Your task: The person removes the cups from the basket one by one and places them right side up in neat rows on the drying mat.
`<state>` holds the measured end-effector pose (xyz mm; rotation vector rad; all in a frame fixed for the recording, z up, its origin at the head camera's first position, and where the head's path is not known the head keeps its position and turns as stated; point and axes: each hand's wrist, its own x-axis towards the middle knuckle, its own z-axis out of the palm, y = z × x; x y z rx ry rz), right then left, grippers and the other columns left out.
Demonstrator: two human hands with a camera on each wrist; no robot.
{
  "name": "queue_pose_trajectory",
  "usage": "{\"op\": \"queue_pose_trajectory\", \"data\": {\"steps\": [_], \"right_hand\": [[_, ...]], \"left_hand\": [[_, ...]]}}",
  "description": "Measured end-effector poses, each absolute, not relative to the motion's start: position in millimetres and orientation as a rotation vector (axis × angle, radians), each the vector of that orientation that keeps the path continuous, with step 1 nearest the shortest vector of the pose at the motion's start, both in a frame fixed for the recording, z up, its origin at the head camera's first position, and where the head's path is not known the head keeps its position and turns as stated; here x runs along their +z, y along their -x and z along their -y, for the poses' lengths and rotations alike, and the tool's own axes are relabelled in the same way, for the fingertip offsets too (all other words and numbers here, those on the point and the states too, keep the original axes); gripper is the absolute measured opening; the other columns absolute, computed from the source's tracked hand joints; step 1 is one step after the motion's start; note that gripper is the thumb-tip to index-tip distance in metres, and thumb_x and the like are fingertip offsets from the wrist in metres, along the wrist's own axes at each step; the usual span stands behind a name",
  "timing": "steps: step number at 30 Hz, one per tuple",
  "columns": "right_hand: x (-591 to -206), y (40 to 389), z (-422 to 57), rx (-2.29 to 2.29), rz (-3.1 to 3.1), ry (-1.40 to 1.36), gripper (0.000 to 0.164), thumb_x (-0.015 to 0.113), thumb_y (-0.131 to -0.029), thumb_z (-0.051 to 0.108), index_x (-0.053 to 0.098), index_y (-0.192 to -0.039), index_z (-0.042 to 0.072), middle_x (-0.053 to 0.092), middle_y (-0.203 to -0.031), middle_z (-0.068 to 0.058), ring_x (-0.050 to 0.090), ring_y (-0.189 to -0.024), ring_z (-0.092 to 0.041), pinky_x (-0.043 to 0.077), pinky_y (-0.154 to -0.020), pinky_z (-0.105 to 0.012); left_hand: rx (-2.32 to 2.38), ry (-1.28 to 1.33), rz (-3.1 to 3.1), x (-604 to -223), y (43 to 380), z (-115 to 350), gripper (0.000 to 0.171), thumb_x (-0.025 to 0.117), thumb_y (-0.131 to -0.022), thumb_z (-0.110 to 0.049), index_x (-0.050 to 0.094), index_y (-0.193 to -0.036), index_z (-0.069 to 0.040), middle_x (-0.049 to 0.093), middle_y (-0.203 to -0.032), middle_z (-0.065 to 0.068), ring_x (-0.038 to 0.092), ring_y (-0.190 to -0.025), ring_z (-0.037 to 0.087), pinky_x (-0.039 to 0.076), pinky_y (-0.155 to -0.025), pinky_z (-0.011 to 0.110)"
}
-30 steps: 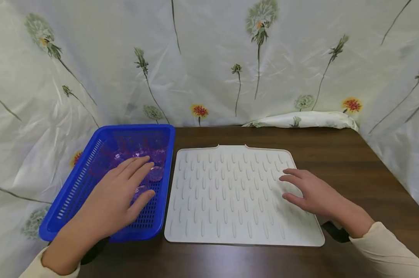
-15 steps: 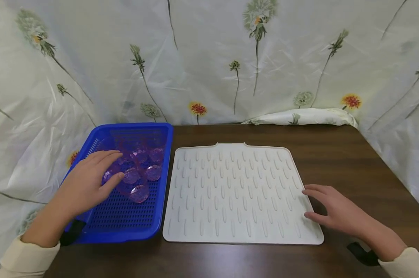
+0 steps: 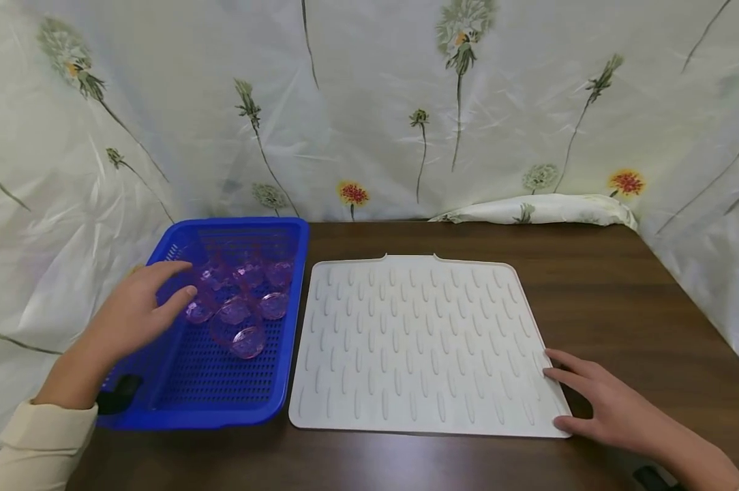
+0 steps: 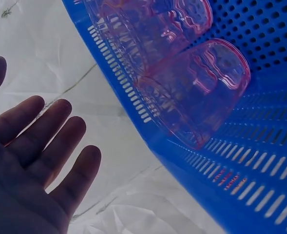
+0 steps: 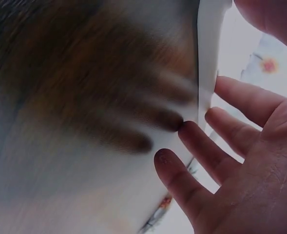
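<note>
My left hand [image 3: 127, 310] hovers with spread fingers over the left rim of a blue plastic basket [image 3: 219, 382]. In the left wrist view its fingers are just outside the basket's slotted wall and hold nothing. Several clear pink cups [image 3: 248, 341] sit toward the back of the basket; two of these pink cups [image 4: 197, 87] lie on their sides in the left wrist view. A white ridged drying mat [image 3: 406, 341] lies flat to the right of the basket. My right hand [image 3: 615, 402] has its fingertips at the mat's right edge, fingers relaxed, as the right wrist view also shows.
Basket and mat share a dark brown wooden table [image 3: 590, 300], with bare wood behind and right of the mat. A flower-printed white curtain [image 3: 369, 123] encloses the back and sides, its rolled fold [image 3: 541, 210] lying along the table's back edge.
My left hand has moved leftward from over the cups to the basket's left side, uncovering them. My right hand has drawn back from over the mat toward its near right corner.
</note>
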<state>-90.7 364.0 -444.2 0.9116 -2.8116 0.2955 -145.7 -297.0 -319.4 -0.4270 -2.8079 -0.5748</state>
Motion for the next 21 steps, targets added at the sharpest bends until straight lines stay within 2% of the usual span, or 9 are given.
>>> {"op": "queue_pose_trajectory", "data": {"steps": [2,9,15,21], "right_hand": [[-445,91,-364,0.296,2.794,-0.917,0.074,0.092,-0.06,0.041,0.067,-0.123,0.013,0.037,-0.154,0.016,0.045,-0.119,-0.012,0.026,-0.092,-0.005],[-443,90,-362,0.26,2.826,-0.885,0.073,0.091,-0.061,0.045,0.067,-0.123,0.014,0.047,-0.148,0.005,0.048,-0.115,-0.018,0.028,-0.09,-0.008],[-442,90,-362,0.264,2.833,-0.874,0.074,0.091,-0.061,0.044,0.067,-0.124,0.014,0.046,-0.149,0.006,0.05,-0.114,-0.022,0.028,-0.091,-0.008],[-444,91,-362,0.302,2.813,-0.886,0.074,0.091,-0.061,0.042,0.066,-0.124,0.013,0.04,-0.152,0.014,0.047,-0.116,-0.019,0.024,-0.094,-0.007]], "left_hand": [[-0.576,0.405,2.821,-320,145,300,0.043,0.061,-0.097,-0.019,0.056,-0.131,0.006,0.058,-0.131,0.032,0.051,-0.121,0.051,0.038,-0.1,0.067],[-0.575,0.402,2.816,-322,145,306,0.044,0.065,-0.095,-0.02,0.057,-0.13,0.004,0.059,-0.129,0.032,0.052,-0.121,0.05,0.04,-0.098,0.067],[-0.602,0.528,2.83,-324,144,303,0.047,0.072,-0.088,-0.019,0.06,-0.128,0.001,0.063,-0.127,0.028,0.057,-0.118,0.048,0.045,-0.095,0.065],[-0.698,0.644,2.961,-326,142,293,0.044,0.076,-0.087,-0.024,0.065,-0.126,-0.008,0.069,-0.124,0.016,0.064,-0.114,0.037,0.052,-0.092,0.058]]}}
